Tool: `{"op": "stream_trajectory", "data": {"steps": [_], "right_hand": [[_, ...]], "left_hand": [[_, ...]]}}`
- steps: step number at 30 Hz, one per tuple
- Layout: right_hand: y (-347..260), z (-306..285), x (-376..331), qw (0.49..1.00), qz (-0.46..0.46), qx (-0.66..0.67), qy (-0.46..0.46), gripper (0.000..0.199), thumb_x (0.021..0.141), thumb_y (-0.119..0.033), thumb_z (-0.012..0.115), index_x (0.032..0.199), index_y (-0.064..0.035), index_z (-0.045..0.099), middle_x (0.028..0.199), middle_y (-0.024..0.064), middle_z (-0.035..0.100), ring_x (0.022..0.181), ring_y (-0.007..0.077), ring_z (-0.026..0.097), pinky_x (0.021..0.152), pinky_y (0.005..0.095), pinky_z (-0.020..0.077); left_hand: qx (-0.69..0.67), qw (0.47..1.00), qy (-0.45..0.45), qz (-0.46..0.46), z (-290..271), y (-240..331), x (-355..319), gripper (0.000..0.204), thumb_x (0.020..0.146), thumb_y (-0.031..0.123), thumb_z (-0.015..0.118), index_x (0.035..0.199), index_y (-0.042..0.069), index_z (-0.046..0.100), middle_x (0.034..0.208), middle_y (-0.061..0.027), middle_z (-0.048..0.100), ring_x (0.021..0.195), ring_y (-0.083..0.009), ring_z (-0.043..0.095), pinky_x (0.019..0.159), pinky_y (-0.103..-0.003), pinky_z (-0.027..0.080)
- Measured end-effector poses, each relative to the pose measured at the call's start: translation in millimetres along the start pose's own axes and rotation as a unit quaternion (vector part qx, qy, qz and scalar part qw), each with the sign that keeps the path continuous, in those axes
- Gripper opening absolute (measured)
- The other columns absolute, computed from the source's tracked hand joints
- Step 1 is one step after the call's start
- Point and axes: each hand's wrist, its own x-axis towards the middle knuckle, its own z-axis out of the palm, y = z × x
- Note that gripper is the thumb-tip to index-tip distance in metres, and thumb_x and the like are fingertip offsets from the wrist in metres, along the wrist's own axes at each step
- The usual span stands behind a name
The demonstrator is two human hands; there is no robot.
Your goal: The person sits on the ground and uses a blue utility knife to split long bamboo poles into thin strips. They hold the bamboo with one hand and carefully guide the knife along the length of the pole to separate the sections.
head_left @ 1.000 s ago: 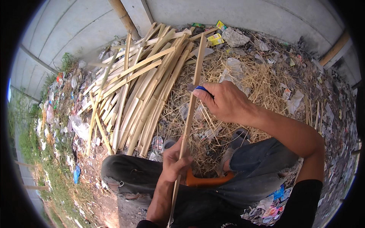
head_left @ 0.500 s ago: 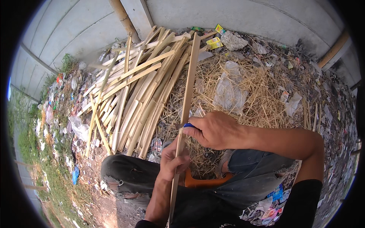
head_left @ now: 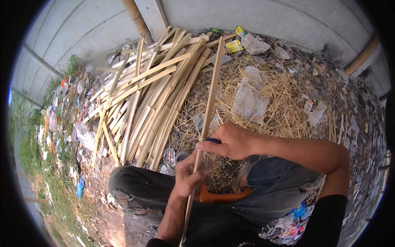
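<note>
A long, narrow bamboo strip (head_left: 212,88) stands tilted in front of me, its far end leaning right and its near end running down past my lap. My left hand (head_left: 189,175) is closed round the lower part of the strip. Just above it, my right hand (head_left: 232,141) grips a small blue-handled knife (head_left: 212,140), with the thumb pressed against the strip. The blade is mostly hidden behind the strip and fingers. Beyond my right hand lies a heap of thin, pale shavings (head_left: 284,107).
A pile of split bamboo strips (head_left: 152,99) lies ahead to the left. An orange plastic edge (head_left: 224,196) shows between my legs. A grey panel wall (head_left: 255,18) closes off the far side. Litter, a pale rock (head_left: 255,44) and a clear plastic sheet (head_left: 250,99) lie around.
The bamboo strip's far end has swung to the right. My right hand has shifted slightly right and down with the knife, while my left hand stays closed on the strip.
</note>
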Motion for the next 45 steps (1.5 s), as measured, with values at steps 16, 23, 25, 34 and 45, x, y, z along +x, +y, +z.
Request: {"op": "stream_trajectory", "data": {"steps": [16, 23, 25, 34, 45], "right_hand": [[13.7, -12.6, 0.2, 0.985, -0.049, -0.101, 0.133, 0.048, 0.101, -0.046, 0.063, 0.081, -0.0027, 0.063, 0.055, 0.0122, 0.057, 0.052, 0.0320, 0.062, 0.053, 0.0439, 0.0463], [8.0, 2.0, -6.4, 0.987, -0.049, -0.111, 0.104, 0.045, 0.102, -0.045, 0.057, 0.095, -0.0011, 0.066, 0.060, 0.0192, 0.062, 0.060, 0.0408, 0.067, 0.058, 0.0496, 0.0520], [-2.0, 10.3, -13.3, 0.992, -0.039, -0.092, 0.071, 0.046, 0.103, -0.044, 0.054, 0.099, -0.0006, 0.067, 0.064, 0.0237, 0.064, 0.065, 0.0456, 0.067, 0.063, 0.0533, 0.0536], [10.2, 14.1, 1.5, 1.000, 0.028, 0.000, 0.005, 0.071, 0.103, -0.062, 0.048, 0.071, -0.0010, 0.067, 0.063, 0.0191, 0.063, 0.058, 0.0373, 0.065, 0.060, 0.0477, 0.0495], [22.8, -12.4, 10.0, 0.961, 0.052, 0.256, -0.096, 0.065, 0.105, -0.054, 0.053, 0.066, -0.0022, 0.059, 0.053, 0.0018, 0.043, 0.049, 0.0157, 0.045, 0.051, 0.0353, 0.0365]], "left_hand": [[-0.004, 1.000, 0.015, -0.003, -0.8, 2.6, 3.0, 0.082, 0.085, -0.006, 0.064, 0.161, 0.007, 0.038, 0.071, 0.0053, 0.051, 0.053, -0.0041, 0.045, 0.048, -0.022, 0.035], [0.030, 0.999, 0.029, 0.013, -2.5, -1.9, 6.0, 0.079, 0.085, -0.007, 0.064, 0.160, 0.005, 0.041, 0.075, 0.0045, 0.055, 0.061, -0.0039, 0.049, 0.054, -0.021, 0.039], [0.030, 0.999, 0.038, 0.013, -3.3, -2.9, 5.5, 0.077, 0.086, -0.007, 0.064, 0.159, 0.004, 0.042, 0.076, 0.0052, 0.055, 0.062, -0.0033, 0.048, 0.055, -0.021, 0.039], [0.053, 0.998, 0.038, 0.020, -2.8, -6.4, 4.3, 0.072, 0.087, -0.009, 0.064, 0.156, -0.003, 0.043, 0.079, 0.0070, 0.055, 0.067, -0.0021, 0.048, 0.058, -0.021, 0.038], [0.102, 0.993, 0.042, 0.037, 2.0, -3.3, 8.7, 0.084, 0.087, -0.006, 0.065, 0.163, 0.006, 0.032, 0.076, 0.0033, 0.053, 0.058, -0.0047, 0.047, 0.051, -0.021, 0.036]]}}
